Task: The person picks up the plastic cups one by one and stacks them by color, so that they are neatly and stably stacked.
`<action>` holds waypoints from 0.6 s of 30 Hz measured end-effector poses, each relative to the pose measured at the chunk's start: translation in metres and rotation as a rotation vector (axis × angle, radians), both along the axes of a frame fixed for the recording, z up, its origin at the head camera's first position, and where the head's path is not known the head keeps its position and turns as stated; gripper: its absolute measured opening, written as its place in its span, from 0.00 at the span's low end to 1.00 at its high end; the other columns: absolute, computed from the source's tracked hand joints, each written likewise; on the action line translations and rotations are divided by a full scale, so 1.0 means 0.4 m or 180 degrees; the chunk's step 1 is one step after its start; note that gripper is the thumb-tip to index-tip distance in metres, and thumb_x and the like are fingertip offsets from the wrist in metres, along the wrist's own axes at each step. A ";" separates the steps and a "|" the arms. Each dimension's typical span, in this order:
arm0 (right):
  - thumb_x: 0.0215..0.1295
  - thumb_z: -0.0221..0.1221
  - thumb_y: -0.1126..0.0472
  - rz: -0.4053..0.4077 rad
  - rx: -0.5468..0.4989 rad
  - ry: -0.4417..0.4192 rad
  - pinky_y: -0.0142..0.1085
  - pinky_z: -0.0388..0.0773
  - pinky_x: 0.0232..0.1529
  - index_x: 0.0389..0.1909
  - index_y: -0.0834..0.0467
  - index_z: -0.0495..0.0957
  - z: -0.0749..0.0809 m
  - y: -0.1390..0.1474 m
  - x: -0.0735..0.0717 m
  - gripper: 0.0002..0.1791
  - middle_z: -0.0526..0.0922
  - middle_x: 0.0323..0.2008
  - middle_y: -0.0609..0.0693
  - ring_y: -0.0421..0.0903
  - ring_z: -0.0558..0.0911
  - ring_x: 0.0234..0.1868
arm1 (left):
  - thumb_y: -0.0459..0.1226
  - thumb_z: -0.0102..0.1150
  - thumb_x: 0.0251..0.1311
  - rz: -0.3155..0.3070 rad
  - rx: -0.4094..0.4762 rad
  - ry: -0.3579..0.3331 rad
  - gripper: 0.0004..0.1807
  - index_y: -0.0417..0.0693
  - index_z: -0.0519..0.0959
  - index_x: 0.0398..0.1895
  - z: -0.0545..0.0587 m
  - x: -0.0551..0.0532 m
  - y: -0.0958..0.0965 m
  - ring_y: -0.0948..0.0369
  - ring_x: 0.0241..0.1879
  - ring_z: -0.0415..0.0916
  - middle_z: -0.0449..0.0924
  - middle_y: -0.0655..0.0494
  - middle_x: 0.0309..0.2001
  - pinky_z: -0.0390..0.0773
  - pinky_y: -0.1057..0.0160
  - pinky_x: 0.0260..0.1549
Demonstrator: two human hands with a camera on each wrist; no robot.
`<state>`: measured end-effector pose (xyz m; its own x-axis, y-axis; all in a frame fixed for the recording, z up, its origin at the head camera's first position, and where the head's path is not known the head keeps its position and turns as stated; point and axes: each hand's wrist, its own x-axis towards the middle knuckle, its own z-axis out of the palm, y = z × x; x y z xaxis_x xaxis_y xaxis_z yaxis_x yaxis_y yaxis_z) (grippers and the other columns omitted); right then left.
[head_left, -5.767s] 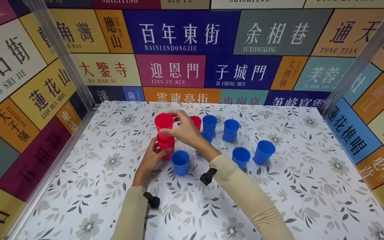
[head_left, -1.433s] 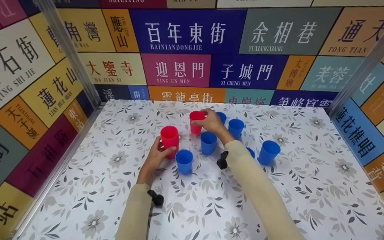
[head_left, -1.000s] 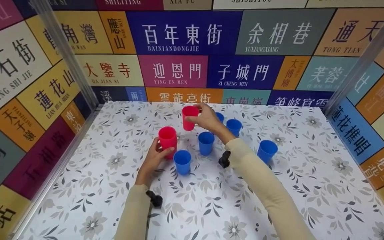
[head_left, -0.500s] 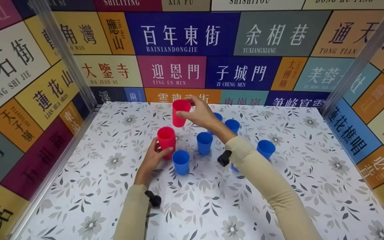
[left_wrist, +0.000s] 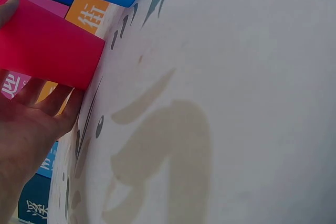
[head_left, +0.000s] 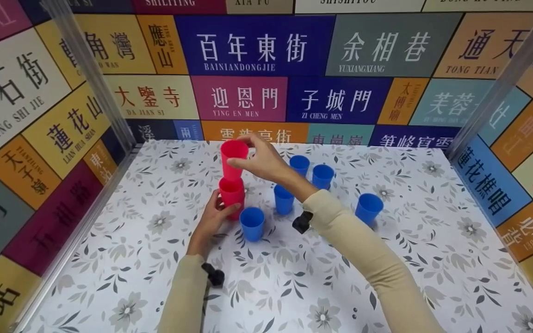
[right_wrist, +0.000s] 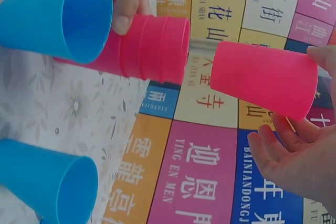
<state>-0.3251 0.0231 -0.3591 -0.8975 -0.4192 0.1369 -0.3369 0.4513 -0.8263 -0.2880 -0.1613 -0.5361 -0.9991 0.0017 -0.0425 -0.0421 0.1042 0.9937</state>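
Note:
A stack of nested red cups (head_left: 232, 196) stands upright on the table, and my left hand (head_left: 212, 219) grips it low down, fingers and thumb around its side. Directly above the stack, my right hand (head_left: 266, 159) holds another red cup (head_left: 230, 172) between thumb and fingers, mouth upward. The right wrist view shows a gap between this raised cup (right_wrist: 262, 77) and the top rim of the stack (right_wrist: 157, 51). A blue cup (head_left: 252, 225) stands just right of the stack. In the left wrist view, the lower part of the stack (left_wrist: 52, 45) meets the tabletop.
More blue cups stand upright to the right: one (head_left: 284, 201) partly behind my right wrist, two at the back (head_left: 299, 165), one farther right (head_left: 369, 209). The floral-patterned table (head_left: 266, 286) ends at a wall of coloured signs (head_left: 252, 46), with clear corner posts.
Earlier my right hand lowered a red cup toward the stack, then gripped another red cup near the blue ones. It has lifted that cup and carried it left over the stack. My left hand stays put.

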 end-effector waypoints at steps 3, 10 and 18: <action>0.58 0.68 0.40 0.0050 0.0079 0.0006 0.47 0.77 0.62 0.67 0.47 0.69 -0.007 -0.011 0.006 0.38 0.75 0.63 0.46 0.47 0.72 0.65 | 0.50 0.71 0.57 0.0024 0.0016 -0.0030 0.42 0.59 0.61 0.72 0.001 0.000 0.002 0.48 0.71 0.66 0.69 0.49 0.71 0.63 0.44 0.73; 0.58 0.69 0.41 0.0147 0.0192 0.0060 0.48 0.75 0.65 0.67 0.49 0.70 -0.037 -0.027 0.015 0.38 0.73 0.65 0.48 0.50 0.71 0.67 | 0.48 0.70 0.59 0.0034 -0.0013 0.0029 0.40 0.57 0.61 0.72 0.000 -0.001 0.008 0.48 0.67 0.70 0.72 0.46 0.68 0.69 0.46 0.69; 0.57 0.70 0.43 0.0333 0.0266 0.0067 0.48 0.73 0.68 0.70 0.51 0.69 -0.081 -0.026 0.029 0.41 0.72 0.66 0.50 0.52 0.71 0.69 | 0.46 0.69 0.60 0.0024 -0.0041 0.0124 0.37 0.57 0.63 0.70 -0.005 0.002 0.005 0.50 0.62 0.74 0.75 0.46 0.64 0.75 0.50 0.63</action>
